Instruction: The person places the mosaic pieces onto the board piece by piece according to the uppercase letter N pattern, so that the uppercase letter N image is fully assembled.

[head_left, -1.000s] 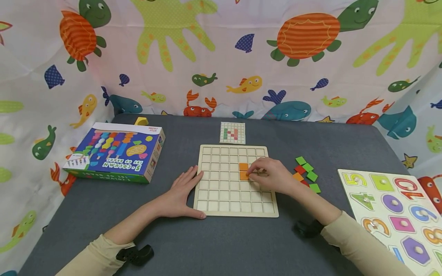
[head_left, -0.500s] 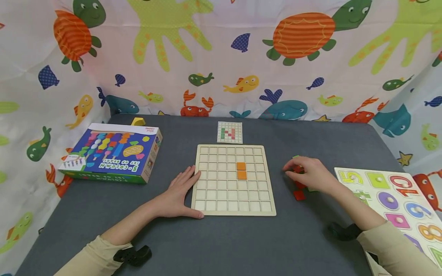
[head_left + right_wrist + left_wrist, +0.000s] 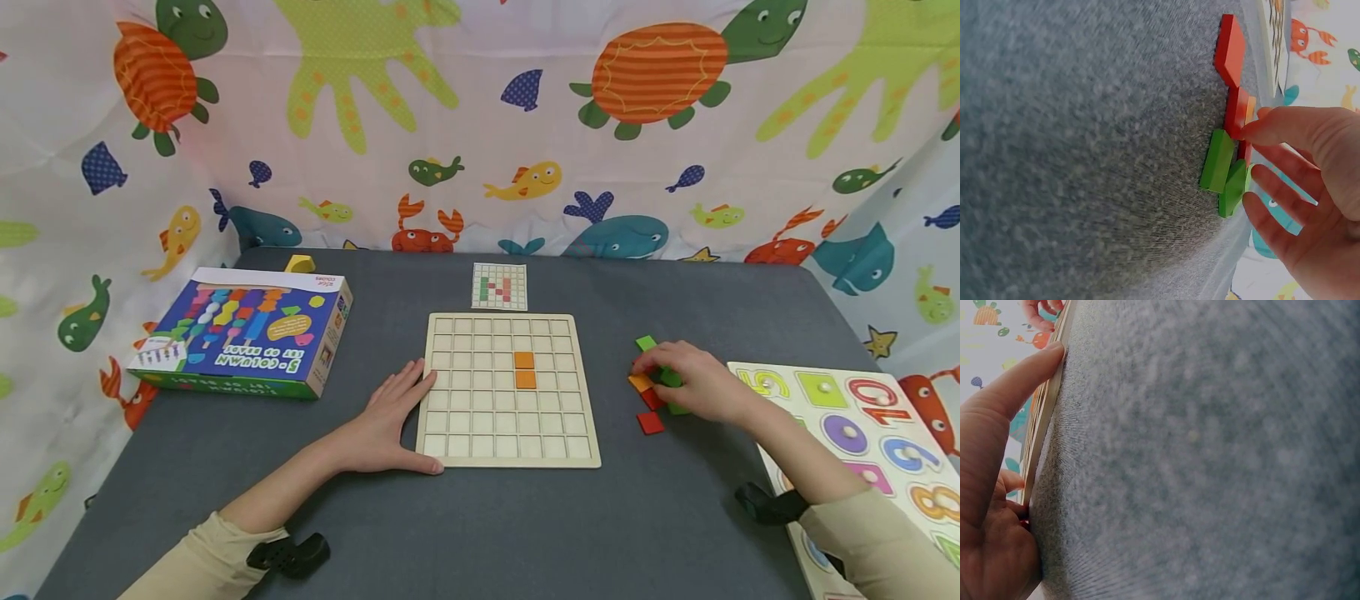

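Along the left edge of a wooden grid board (image 3: 512, 460), my left hand (image 3: 386, 429) lies with fingers spread, its fingertips and thumb touching the rim. Two orange square tiles (image 3: 525, 379) sit one above the other in the grid. Right of the board, my right hand (image 3: 697, 387) is over a small pile of loose tiles, its fingers loosely bent. The right wrist view shows the thumb at a red tile (image 3: 1236, 111), with green tiles (image 3: 1217, 161) beside it. Another red tile (image 3: 650, 423) lies at the pile's near end, and an orange tile (image 3: 640, 382) shows by the fingertips.
Behind the board lies a small pattern card (image 3: 499, 287) with coloured squares. A blue game box (image 3: 240, 333) stands at the left with a yellow block (image 3: 300, 264) behind it. A number puzzle board (image 3: 817, 429) lies at the right, under the right forearm.
My right hand has left the lower orange tile on the board and moved right to the loose tiles. A red tile there now lies nearer the front. My left hand stays on the board's edge.
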{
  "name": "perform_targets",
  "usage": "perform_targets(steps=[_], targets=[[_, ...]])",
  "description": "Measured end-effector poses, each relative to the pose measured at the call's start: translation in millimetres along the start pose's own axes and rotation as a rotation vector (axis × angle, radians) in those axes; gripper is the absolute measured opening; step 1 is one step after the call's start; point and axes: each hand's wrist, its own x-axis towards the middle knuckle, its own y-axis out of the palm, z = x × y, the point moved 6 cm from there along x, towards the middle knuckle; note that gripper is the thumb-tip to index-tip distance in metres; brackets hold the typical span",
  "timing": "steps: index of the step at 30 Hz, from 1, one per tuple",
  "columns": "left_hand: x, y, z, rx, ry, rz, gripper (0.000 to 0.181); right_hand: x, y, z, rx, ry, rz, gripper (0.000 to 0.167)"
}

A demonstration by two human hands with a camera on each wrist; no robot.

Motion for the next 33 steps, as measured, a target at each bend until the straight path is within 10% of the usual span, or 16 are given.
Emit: perform_targets(steps=[15,33], targets=[[0.5,-0.1,-0.8,0.003,0.004,0.002,0.119,3.8,-0.7,-4.0,-0.054,0.153,0.063,0.026],[-0.1,-0.3,-0.7,0.002,0.003,-0.001,0.119,16.7,13.4,15.6,-0.01,0.109,0.056,0.024]])
